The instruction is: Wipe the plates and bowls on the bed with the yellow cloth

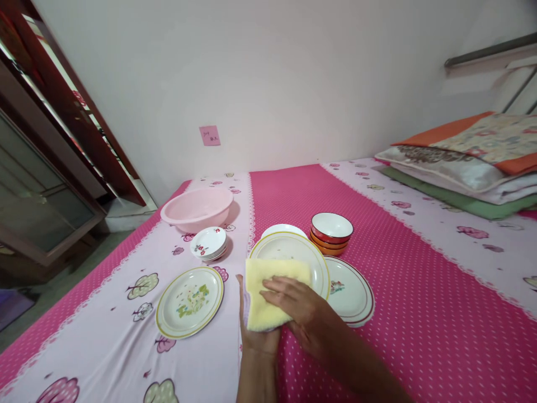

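Observation:
My left hand (260, 340) supports a white plate with a yellow rim (321, 271) from below and the left side; most of its fingers are hidden, and the thumb shows at the left. Over the near part of this plate lies a yellow cloth (258, 305). My right hand (308, 310) presses the cloth onto the plate, its fingers bent over the fabric. A white plate with a red-brown rim (352, 294) is on the bedspread to the right, partly covered by the held plate. Another white plate (283, 228) peeks out behind it.
To the left lie a yellow-rimmed plate (191, 302), a stack of small flowered dishes (208, 243) and a pink basin (197, 210). Stacked red and orange bowls (331, 232) stand behind on the right. Folded bedding (465, 162) sits far right, near the wall (293, 84).

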Available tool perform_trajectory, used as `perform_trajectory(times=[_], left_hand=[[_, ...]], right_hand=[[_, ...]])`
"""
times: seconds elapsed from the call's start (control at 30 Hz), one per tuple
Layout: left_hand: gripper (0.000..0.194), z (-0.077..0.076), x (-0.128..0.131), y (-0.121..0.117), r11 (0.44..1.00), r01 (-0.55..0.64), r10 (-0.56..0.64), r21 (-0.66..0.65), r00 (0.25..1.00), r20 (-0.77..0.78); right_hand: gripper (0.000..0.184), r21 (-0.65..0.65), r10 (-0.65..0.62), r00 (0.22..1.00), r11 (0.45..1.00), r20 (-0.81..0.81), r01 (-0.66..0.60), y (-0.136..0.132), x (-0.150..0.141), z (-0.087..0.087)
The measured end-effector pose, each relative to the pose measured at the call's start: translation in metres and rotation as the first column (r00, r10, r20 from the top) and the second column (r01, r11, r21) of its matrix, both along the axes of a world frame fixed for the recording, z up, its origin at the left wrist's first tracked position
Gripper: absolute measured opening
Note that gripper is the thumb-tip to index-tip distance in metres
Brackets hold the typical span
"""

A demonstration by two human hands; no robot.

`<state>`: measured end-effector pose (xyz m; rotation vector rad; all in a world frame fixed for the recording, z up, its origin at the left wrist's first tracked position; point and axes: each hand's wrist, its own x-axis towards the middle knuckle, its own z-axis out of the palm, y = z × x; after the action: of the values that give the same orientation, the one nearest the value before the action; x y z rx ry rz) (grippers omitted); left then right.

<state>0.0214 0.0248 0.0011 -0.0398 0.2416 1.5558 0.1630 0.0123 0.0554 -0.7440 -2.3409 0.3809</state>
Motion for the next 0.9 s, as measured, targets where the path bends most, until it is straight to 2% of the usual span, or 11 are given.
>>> perform_trajectory(times=[0.07, 0.13, 0.2, 0.27, 0.4, 0.5, 0.63, 0.77, 0.83, 0.9], left_hand=[[0.051, 0.003, 0.008, 0.001, 0.998, -0.051, 0.052, -0.041, 0.999, 0.007], [0.051, 0.012, 0.018, 0.001, 0.994, -0.056, 0.055, -0.09, 0.998, -0.008], [0.05, 0.024, 0.03, 0.0, 0.996, -0.001, -0.004, -0.094, 0.998, -0.055], [0.052, 0.031, 0.041, -0.001, 0.997, 0.075, -0.077, -0.023, 0.99, -0.122], [0.072, 0.031, 0.049, -0.002, 0.981, 0.169, -0.144, 0.101, 0.966, -0.216], [0.073, 0.027, 0.043, -0.002, 0.985, 0.145, -0.12, 0.093, 0.966, -0.229], [0.07, 0.022, 0.026, 0.002, 1.0, 0.018, -0.013, 0.019, 0.975, -0.221], [0.07, 0.018, 0.01, 0.009, 0.994, -0.105, 0.094, -0.035, 0.966, -0.242], [0.07, 0.016, 0.004, 0.01, 0.992, -0.117, 0.103, -0.042, 0.965, -0.242], [0.075, 0.016, -0.001, 0.009, 0.998, -0.045, 0.035, -0.043, 0.975, -0.219]], right_hand=[[0.054, 0.076, -0.029, 1.0, 0.997, 0.001, 0.029, 0.007, -0.002, -0.003], [0.056, 0.166, -0.093, 0.996, 0.982, 0.0, 0.091, 0.016, -0.001, -0.009], [0.061, 0.241, -0.181, 0.983, 0.955, 0.012, 0.172, 0.024, 0.004, -0.014], [0.063, 0.291, -0.287, 0.958, 0.918, 0.017, 0.27, 0.03, 0.012, -0.018], [0.063, 0.318, -0.509, 0.861, 0.813, -0.017, 0.487, 0.036, 0.032, -0.019], [0.061, 0.292, -0.577, 0.816, 0.788, 0.042, 0.542, 0.039, 0.045, -0.019], [0.055, 0.275, -0.557, 0.82, 0.815, 0.132, 0.51, 0.039, 0.053, -0.025], [0.045, 0.337, -0.417, 0.906, 0.865, 0.073, 0.371, 0.022, 0.053, -0.028], [0.043, 0.352, -0.308, 0.951, 0.894, 0.038, 0.276, 0.008, 0.05, -0.026], [0.044, 0.326, -0.207, 0.978, 0.926, 0.02, 0.189, -0.007, 0.044, -0.022]])
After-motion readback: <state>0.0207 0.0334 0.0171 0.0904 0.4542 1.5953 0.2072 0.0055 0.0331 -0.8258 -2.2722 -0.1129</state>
